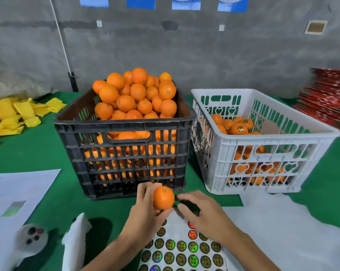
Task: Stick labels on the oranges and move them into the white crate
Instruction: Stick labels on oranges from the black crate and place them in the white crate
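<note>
A round, glossy orange (pixel 163 197) is held up above the table, its green stem end facing up. Below it lies a white sheet of round, shiny holographic labels (pixel 182 251). To the right stands a white slotted plastic crate (pixel 263 151), partly filled with labelled oranges (pixel 237 126).

Label sheet (pixel 182 251) cut off at bottom edge, print too small to read. Red stack (pixel 329 98) at right edge blurred and cropped. Lower oranges (pixel 126 153) half hidden behind black crate (pixel 122 173) slats.

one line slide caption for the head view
Left hand holds an orange over the label sheet; black crate heaped, white crate part-filled.
</note>
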